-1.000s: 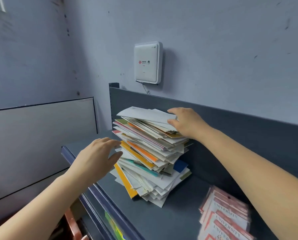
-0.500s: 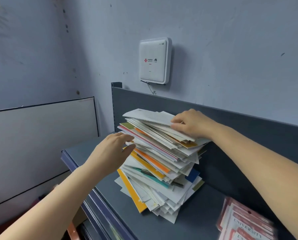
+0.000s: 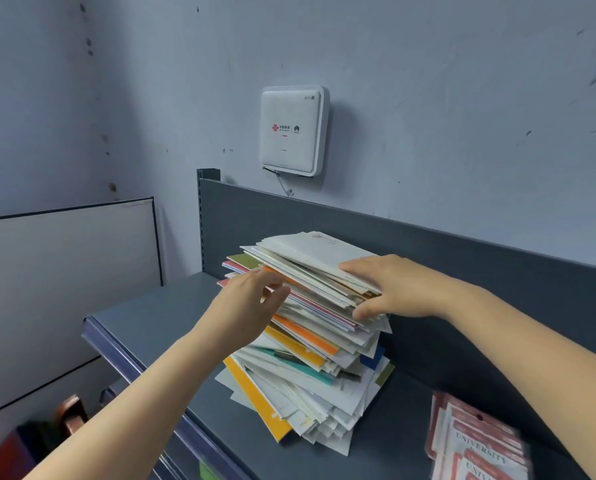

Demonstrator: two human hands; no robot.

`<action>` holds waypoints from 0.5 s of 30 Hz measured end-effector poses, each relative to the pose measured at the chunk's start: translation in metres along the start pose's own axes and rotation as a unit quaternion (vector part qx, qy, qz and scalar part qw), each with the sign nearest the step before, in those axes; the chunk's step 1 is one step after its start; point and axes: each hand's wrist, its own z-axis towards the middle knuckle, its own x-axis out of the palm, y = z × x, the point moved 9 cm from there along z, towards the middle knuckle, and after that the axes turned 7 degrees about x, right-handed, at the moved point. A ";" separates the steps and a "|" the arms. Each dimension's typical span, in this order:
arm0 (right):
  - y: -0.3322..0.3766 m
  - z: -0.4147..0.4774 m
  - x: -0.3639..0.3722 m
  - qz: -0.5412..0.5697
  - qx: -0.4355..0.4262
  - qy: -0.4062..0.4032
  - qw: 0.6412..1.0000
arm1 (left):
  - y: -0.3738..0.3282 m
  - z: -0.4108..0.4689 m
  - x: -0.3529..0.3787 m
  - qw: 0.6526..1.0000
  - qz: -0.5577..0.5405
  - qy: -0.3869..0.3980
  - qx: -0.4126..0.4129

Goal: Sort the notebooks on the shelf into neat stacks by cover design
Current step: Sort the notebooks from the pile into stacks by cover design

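A tall, untidy pile of notebooks (image 3: 310, 372) with white, orange, yellow, teal and pink covers stands on the dark grey shelf (image 3: 144, 320). My right hand (image 3: 397, 289) grips the upper bundle of white notebooks (image 3: 310, 258) at its right edge, fingers on top and thumb underneath. My left hand (image 3: 248, 306) reaches to the pile's left side with straight fingers, its fingertips at the edges of the upper notebooks. A second stack of red-and-white "University" notebooks (image 3: 476, 441) lies at the shelf's lower right, blurred.
The shelf's grey back panel (image 3: 462, 265) rises behind the pile. A white router box (image 3: 293, 129) hangs on the wall above. A white board (image 3: 64, 271) stands to the left. Lower shelves and a red object (image 3: 2, 455) show below the front edge.
My right hand has slid from the top of the pile to its right edge, with the thumb now under the upper bundle. My left hand has moved in to the pile's left side.
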 end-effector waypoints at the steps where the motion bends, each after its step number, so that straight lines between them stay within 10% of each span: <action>1: -0.002 -0.001 -0.001 0.018 0.000 0.006 1.000 | 0.000 0.000 0.000 1.000 -0.009 0.000 0.000; 12: 0.005 -0.014 -0.033 0.085 -0.049 -0.188 0.977 | -0.003 0.000 0.005 0.996 -0.090 0.012 -0.020; 15: 0.046 -0.033 -0.037 0.033 -0.122 -0.265 0.956 | -0.002 -0.003 0.006 0.937 -0.329 -0.014 -0.111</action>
